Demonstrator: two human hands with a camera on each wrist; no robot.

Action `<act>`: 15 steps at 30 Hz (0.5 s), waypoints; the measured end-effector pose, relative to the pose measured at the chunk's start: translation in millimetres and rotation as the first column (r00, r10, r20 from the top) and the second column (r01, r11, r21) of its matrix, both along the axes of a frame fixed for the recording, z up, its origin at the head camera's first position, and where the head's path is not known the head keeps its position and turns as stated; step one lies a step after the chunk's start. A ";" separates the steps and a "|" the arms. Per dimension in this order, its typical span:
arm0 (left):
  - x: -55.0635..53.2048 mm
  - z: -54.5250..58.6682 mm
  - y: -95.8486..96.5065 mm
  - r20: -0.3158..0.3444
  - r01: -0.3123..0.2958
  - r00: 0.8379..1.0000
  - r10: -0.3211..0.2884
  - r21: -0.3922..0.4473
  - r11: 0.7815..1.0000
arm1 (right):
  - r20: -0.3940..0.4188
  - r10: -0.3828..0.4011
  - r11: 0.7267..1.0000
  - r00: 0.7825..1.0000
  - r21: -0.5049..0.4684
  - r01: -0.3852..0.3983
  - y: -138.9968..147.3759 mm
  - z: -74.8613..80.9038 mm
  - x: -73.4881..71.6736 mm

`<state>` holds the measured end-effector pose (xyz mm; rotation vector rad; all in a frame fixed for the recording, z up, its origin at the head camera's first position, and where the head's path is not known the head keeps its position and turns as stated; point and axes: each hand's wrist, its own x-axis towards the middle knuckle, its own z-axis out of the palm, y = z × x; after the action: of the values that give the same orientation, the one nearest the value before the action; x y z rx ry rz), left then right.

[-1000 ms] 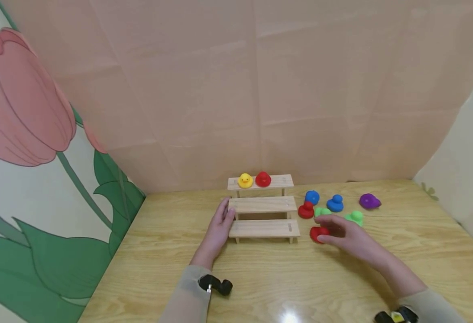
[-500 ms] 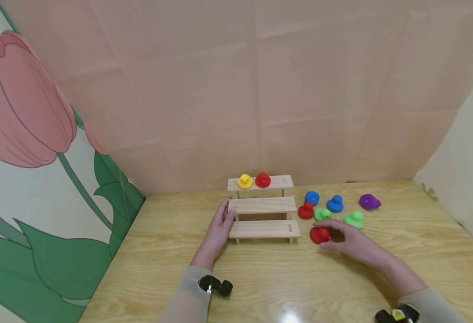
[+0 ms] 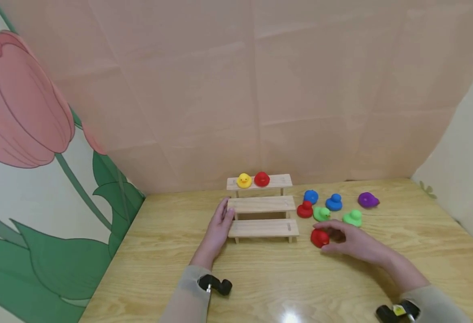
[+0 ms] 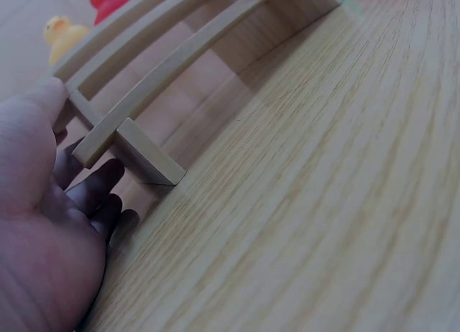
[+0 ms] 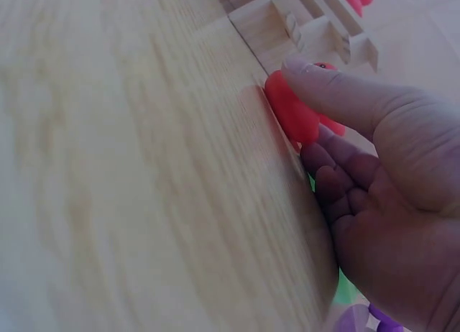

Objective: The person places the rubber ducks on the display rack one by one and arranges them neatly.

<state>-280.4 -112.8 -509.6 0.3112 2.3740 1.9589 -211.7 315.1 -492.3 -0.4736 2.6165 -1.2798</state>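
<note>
A three-step wooden stand (image 3: 262,204) stands on the table, with a yellow rubber duck (image 3: 244,181) and a red one side by side on its top step. My left hand (image 3: 218,228) holds the stand's left end; in the left wrist view the thumb (image 4: 50,98) lies against the middle step and the fingers curl beneath it. To the right of the stand, my right hand (image 3: 355,241) pinches another red rubber duck (image 3: 319,238) between thumb and fingers. That duck is low at the tabletop, its body tilted in the right wrist view.
Behind my right hand sit a red duck (image 3: 305,209), two blue ducks (image 3: 334,202), two green ducks (image 3: 353,218) and a purple duck (image 3: 368,200). A paper-covered wall (image 3: 256,98) rises at the table's back edge.
The red duck in my right hand has turned, and the fingers have shifted slightly around it. A green duck behind is more exposed. The left hand keeps its place on the stand.
</note>
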 end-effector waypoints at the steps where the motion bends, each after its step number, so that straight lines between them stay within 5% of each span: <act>1: 0.2 0.3 -0.1 0.001 -0.002 1.000 0.002 -0.002 1.000 | 0.000 0.000 1.000 1.000 0.002 0.000 0.0 0.4 0.1; 15: 0.2 -0.6 -0.6 0.009 -0.009 1.000 0.009 -0.002 1.000 | -0.007 0.020 1.000 1.000 -0.008 -0.020 1.5 1.9 2.5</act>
<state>-280.2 -113.4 -510.2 0.2909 2.3764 1.9574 -209.2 316.5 -490.4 -0.5052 2.6064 -1.2858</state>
